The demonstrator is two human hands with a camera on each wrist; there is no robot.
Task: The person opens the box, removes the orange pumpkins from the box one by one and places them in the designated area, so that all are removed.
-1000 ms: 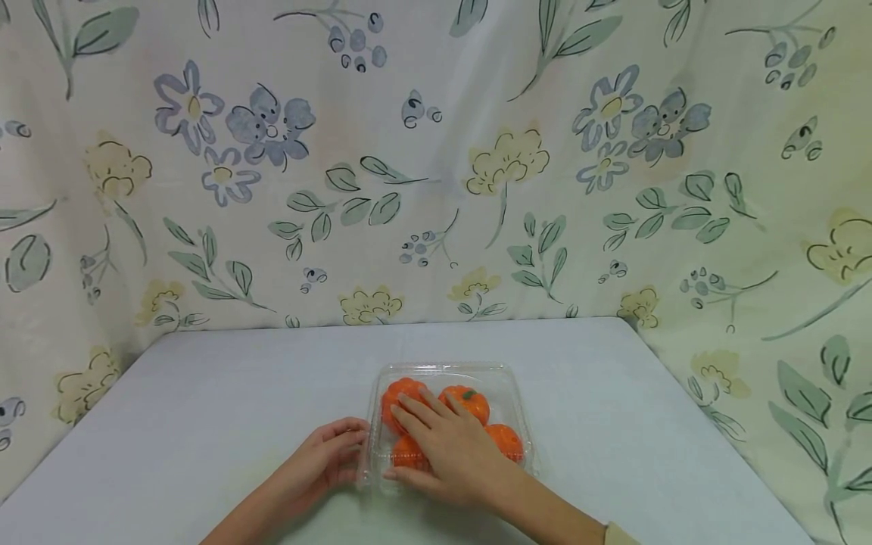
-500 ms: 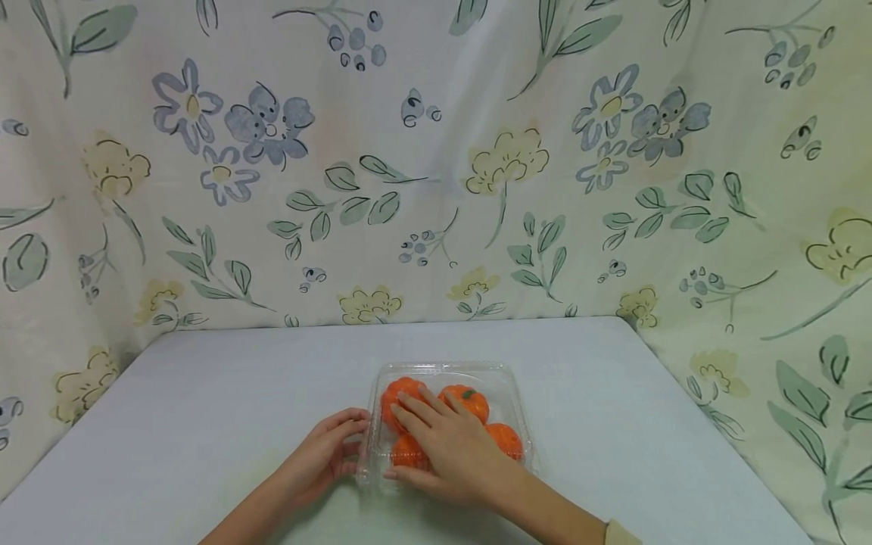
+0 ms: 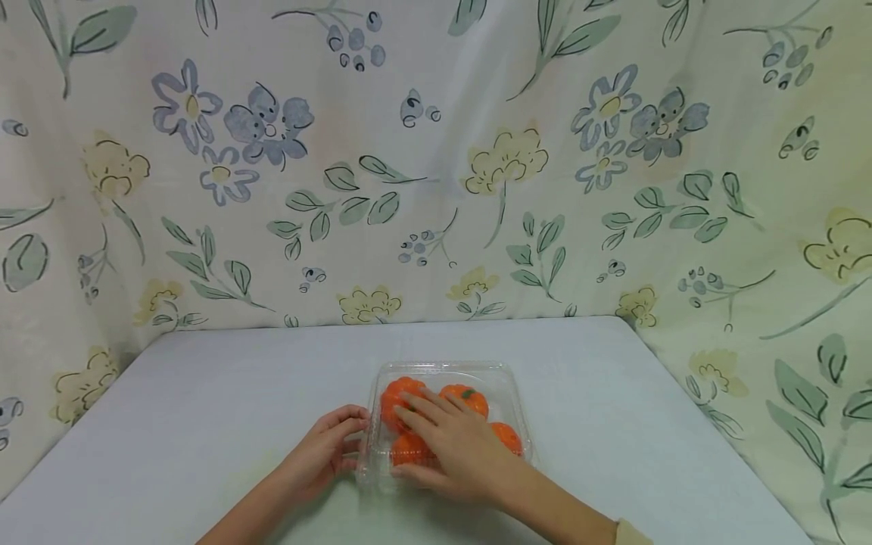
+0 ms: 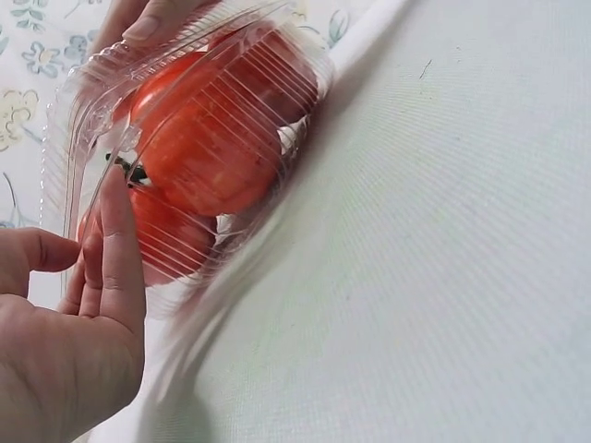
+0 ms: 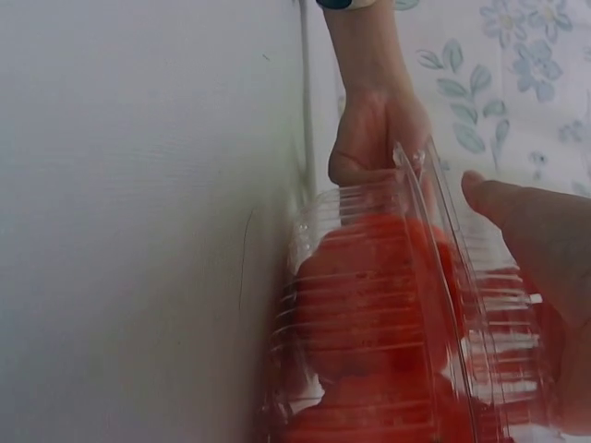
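Note:
A clear plastic clamshell box [image 3: 506,382] holds several orange toy-like pumpkins, one with a green stem [image 3: 468,393]. Its lid lies over the base; in the right wrist view the two rims [image 5: 452,305] run side by side with a narrow gap. My right hand [image 3: 463,454] rests flat on the lid, fingers spread and pointing away, partly covering the pumpkins [image 3: 400,401]. At the box's left side my left hand [image 3: 323,450] touches the edge with fairly straight fingers. The left wrist view shows this hand [image 4: 83,314] with thumb and fingertips right at the rim.
The box stands on a white-covered table [image 3: 225,393], near its front middle. Behind and around hangs a floral curtain [image 3: 436,189]. A sleeve cuff [image 3: 632,534] shows on the right arm.
My left hand has shifted slightly up along the box's side, its fingers less bunched. My right hand has slid a little to the right over the lid. The box stays put.

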